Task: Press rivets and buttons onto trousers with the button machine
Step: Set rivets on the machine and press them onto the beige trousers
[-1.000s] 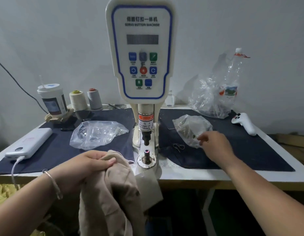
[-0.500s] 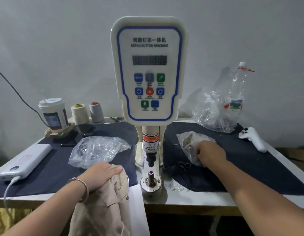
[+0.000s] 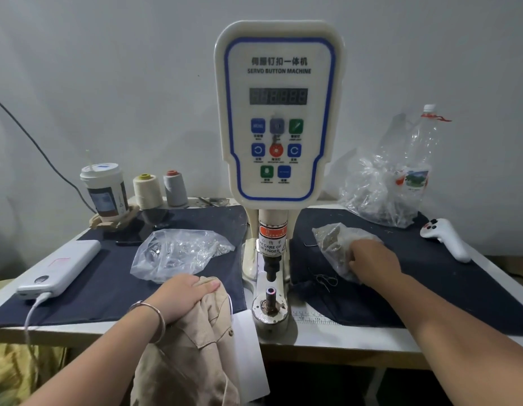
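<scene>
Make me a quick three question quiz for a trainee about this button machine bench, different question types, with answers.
1. True or false: the left hand grips the beige trousers.
2. The right hand is at which bag? A) small plastic bag right of the button machine B) clear bag left of it
3. Fill in: the white power bank lies at the table's ____ edge.

Key: 1 true; 2 A; 3 left.
</scene>
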### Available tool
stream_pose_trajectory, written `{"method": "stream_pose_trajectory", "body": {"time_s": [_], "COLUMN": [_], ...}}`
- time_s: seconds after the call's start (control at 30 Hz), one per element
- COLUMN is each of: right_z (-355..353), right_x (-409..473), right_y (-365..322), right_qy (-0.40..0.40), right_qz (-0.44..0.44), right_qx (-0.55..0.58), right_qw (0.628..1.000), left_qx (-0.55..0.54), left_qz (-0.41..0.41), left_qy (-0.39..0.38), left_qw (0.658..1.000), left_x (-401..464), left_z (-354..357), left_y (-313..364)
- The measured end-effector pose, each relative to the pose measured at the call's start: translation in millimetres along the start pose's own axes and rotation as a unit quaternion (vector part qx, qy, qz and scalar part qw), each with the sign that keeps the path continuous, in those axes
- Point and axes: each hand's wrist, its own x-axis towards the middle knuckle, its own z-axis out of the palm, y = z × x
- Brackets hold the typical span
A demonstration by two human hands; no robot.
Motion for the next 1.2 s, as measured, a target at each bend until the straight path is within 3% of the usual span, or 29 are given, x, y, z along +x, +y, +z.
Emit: {"method": "stream_pose_trajectory", "body": {"time_s": [0.1, 0.2, 0.33, 0.43, 0.57, 0.87, 1.07, 1.2], "right_z": [7.1, 19.2, 30.2, 27.7, 21.4, 5.4, -8.7, -9.3], "right_x": [-8.4, -16.7, -15.8, -9.3, -4.9, -5.1, -1.8, -2.8], "right_y": [9.6, 20.1, 28.8, 33.3, 30.9, 23.6, 17.4, 19.3], "right_qy": [0.048, 0.149, 0.169, 0.141, 0.071, 0.050, -0.021, -0.003], "right_qz": [-0.004, -0.040, -0.055, -0.054, -0.066, -0.071, -0.062, -0.078], "right_qx": [0.058, 0.122, 0.163, 0.197, 0.143, 0.080, 0.007, -0.005], "right_qw": [0.997, 0.980, 0.970, 0.969, 0.985, 0.993, 0.998, 0.997], "left_qx": [0.000, -0.006, -0.008, -0.016, -0.025, -0.038, -0.035, -0.039], "left_qz": [-0.001, -0.001, -0.001, -0.002, -0.004, -0.012, -0.022, -0.023], "left_qy": [-0.002, -0.003, 0.007, 0.013, 0.010, 0.011, 0.013, 0.015], "left_qw": [1.000, 1.000, 1.000, 1.000, 1.000, 0.999, 0.999, 0.999], "left_x": [0.2, 0.8, 1.8, 1.8, 1.6, 4.6, 5.7, 4.6], "left_z": [-0.2, 0.0, 1.7, 2.4, 2.6, 2.5, 2.7, 2.8], "left_y": [-1.0, -0.8, -1.1, -3.9, -6.4, -9.0, -8.1, -7.3]}}
